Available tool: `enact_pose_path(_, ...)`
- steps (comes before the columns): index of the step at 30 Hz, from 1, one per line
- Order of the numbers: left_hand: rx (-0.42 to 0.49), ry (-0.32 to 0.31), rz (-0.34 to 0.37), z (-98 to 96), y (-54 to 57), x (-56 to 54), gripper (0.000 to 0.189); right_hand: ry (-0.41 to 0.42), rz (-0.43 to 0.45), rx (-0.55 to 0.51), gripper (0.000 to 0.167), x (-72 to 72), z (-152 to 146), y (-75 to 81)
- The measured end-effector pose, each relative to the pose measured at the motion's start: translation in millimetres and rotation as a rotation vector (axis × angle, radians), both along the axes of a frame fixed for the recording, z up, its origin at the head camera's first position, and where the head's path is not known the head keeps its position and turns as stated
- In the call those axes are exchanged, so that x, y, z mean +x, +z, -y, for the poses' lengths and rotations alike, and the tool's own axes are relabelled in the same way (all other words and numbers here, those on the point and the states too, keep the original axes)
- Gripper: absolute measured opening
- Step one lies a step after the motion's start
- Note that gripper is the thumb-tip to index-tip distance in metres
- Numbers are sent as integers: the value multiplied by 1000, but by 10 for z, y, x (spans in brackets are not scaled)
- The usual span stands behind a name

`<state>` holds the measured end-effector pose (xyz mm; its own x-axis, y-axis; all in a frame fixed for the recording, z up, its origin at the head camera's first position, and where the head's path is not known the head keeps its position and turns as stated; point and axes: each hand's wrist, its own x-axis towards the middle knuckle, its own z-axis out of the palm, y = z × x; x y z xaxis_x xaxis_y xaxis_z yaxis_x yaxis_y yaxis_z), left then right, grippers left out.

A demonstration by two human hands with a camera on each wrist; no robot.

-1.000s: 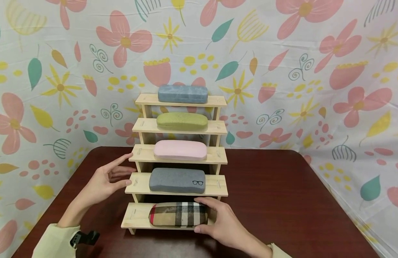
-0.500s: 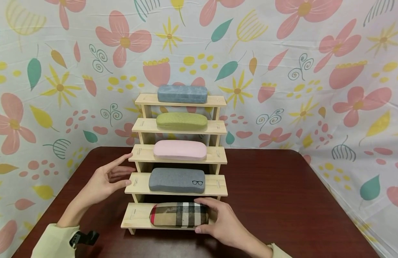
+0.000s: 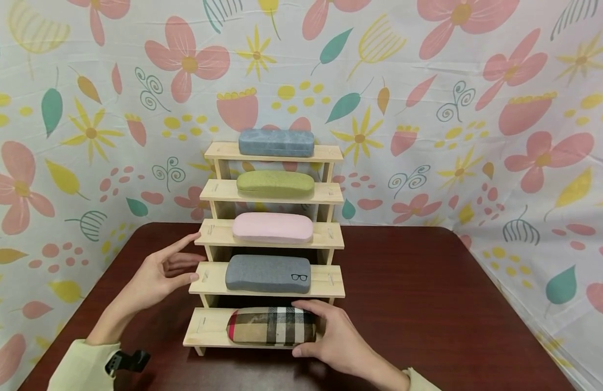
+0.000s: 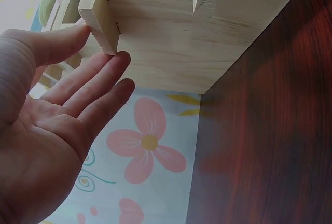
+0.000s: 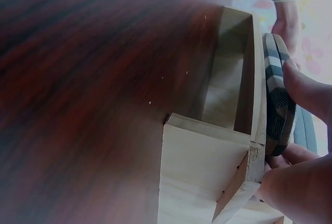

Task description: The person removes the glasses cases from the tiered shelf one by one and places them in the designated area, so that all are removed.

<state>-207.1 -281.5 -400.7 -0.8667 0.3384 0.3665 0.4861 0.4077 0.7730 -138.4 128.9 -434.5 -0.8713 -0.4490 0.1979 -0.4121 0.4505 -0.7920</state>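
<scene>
A stepped wooden rack [image 3: 202,325] carries one glasses case per tier. On the lowest tier, a plaid glasses case [image 3: 272,326] lies lengthwise. My right hand [image 3: 340,339] grips its right end, thumb at the front and fingers at the back. In the right wrist view the thumb presses on the plaid case [image 5: 280,94]. My left hand [image 3: 157,274] touches the rack's left side, the fingers fairly straight. Seen from the left wrist, the thumb of the left hand [image 4: 57,115] meets a board's end [image 4: 98,27], with the other fingers close by it.
Above the plaid case lie a grey case [image 3: 267,273] with a glasses print, a pink case [image 3: 273,227], a green case [image 3: 275,183] and a blue case [image 3: 277,142]. The rack stands on a dark red-brown table [image 3: 428,304]. A flowered cloth [image 3: 389,108] hangs behind.
The plaid case has slid very slightly right on its tier. The right hand's fingertips now sit a touch further left along it. My left hand has stayed in place.
</scene>
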Motion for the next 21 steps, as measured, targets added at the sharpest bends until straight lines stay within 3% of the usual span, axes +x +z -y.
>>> enact_pose_path(21,-9,0,-3,13,-16,-10,85,1,60,-125,60,57,-53,27)
